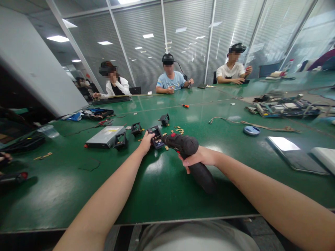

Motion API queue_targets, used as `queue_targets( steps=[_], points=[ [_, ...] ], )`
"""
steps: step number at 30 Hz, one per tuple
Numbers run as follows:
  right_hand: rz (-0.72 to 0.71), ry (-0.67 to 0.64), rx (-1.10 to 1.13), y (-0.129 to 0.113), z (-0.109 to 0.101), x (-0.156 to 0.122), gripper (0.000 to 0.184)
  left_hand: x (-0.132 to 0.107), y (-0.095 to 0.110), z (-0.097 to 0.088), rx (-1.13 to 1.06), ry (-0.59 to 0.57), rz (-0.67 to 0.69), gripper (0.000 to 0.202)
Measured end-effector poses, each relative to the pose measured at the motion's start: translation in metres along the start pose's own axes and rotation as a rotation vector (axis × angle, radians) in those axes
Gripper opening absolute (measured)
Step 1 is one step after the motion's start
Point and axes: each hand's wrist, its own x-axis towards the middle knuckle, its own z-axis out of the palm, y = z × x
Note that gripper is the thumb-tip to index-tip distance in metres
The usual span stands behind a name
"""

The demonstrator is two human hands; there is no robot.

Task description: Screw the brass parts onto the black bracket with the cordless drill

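Observation:
My right hand (196, 157) is wrapped round the grip of a black cordless drill (183, 143) with red accents. The drill points left, its tip at the edge of a black plastic housing (158, 141). That housing is gripped by my left hand (147, 141) on its left side; small metal parts show inside it. Whether the tip touches a screw is too small to tell. Several small brass-coloured pieces (179, 129) lie scattered just beyond the drill. Similar black housings stand near my left hand: one (164, 120) behind, another (136, 129) and a third (120, 141) to the left.
A silver disc drive (104, 137) lies left of the housings. Rightward are a blue round lid (251, 130), a cable (267, 126), a flat grey device (295, 153) and a circuit board assembly (288, 106). A plastic cup (48, 131) stands far left. Three people sit across the green table (146, 202).

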Motion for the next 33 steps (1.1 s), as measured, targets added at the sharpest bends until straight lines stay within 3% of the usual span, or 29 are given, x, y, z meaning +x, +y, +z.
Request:
queue_targets(
  steps=[33],
  points=[
    [-0.008, -0.005, -0.021, 0.0011, -0.0018, 0.0000, 0.037, -0.0047, 0.0050, 0.0041, 0.018, 0.037, 0.007, 0.038]
  ],
)
